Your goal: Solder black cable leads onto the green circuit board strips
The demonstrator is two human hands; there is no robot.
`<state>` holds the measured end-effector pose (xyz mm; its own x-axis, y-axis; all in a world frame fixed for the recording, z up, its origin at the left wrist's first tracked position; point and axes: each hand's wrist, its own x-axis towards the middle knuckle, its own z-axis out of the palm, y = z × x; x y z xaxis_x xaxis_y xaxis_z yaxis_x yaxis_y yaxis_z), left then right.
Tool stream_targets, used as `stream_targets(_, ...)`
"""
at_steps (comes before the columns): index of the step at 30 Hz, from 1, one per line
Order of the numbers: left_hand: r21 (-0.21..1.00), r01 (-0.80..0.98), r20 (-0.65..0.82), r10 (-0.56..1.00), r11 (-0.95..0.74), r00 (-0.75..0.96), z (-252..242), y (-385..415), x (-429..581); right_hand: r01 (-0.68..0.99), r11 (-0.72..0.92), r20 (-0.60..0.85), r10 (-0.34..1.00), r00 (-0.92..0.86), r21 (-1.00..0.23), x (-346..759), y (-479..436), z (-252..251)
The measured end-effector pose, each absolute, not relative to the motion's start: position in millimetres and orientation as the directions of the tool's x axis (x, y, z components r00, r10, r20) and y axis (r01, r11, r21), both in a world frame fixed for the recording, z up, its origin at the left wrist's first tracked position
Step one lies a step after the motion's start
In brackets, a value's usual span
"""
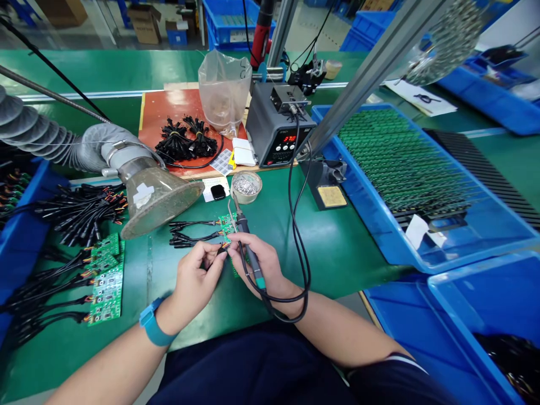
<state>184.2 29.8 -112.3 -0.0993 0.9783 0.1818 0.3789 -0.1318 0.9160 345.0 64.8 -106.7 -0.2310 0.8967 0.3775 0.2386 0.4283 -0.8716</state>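
Note:
My left hand [198,278] pinches a short black cable [221,248] with thin coloured wire ends. Close against it, my right hand [261,261] has its thumb and forefinger at those wire ends. A soldering iron [247,230] lies in my right hand, its tip pointing away from me and its cord looping over the wrist. Just beyond the fingers is a green circuit board [228,224] with black cables attached on its left side. Part of the board is hidden under my hands. A round tin of silvery solder wool [246,187] stands past the iron's tip.
A fume extractor hood [158,197] hangs at the left, above wired boards [106,295] and a cable pile [84,211]. Behind stands a soldering station [280,126] reading 370, with an iron stand [327,185] beside it. Right is a blue bin [405,250] of boards.

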Motion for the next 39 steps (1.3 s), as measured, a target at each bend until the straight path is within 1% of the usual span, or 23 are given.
stream_targets(9,0.839,0.507,0.273,0.959,-0.196,-0.081,-111.4,30.7,183.5,0.248,0.541,0.484,0.836,-0.257,-0.804,346.8,65.4,-109.9)
stream_targets(12,0.833,0.516,0.281,0.957,-0.202,-0.079,-111.7,30.9,182.7,0.298,0.497,0.448,0.866,-0.221,-0.815,348.5,67.2,-107.4)
stream_targets(15,0.813,0.526,0.327,0.943,-0.251,-0.055,-111.7,31.5,181.7,0.309,0.442,0.410,0.897,-0.167,-0.842,349.1,69.0,-106.6)
stream_targets(23,0.719,0.559,0.458,0.886,-0.414,0.068,-112.3,35.4,178.7,0.261,0.466,0.420,0.882,-0.214,-0.845,348.6,69.2,-109.5)
stream_targets(26,0.705,0.576,0.455,0.887,-0.413,0.079,-111.7,35.5,178.3,0.267,0.471,0.416,0.878,-0.236,-0.841,349.5,69.4,-110.4)
stream_targets(29,0.716,0.591,0.437,0.899,-0.373,0.037,-110.9,33.7,179.3,0.263,0.443,0.388,0.891,-0.238,-0.857,349.5,69.5,-112.4)
stream_targets(32,0.742,0.584,0.408,0.913,-0.329,-0.005,-110.9,31.4,180.8,0.229,0.392,0.348,0.914,-0.210,-0.891,348.1,69.3,-113.8)
stream_targets(36,0.762,0.568,0.386,0.922,-0.312,-0.012,-111.6,30.5,181.6,0.167,0.303,0.265,0.940,-0.214,-0.938,346.6,67.9,-110.7)
stream_targets(39,0.769,0.560,0.380,0.925,-0.309,-0.012,-112.5,31.0,181.3,0.160,0.236,0.200,0.956,-0.213,-0.958,346.6,66.6,-106.1)
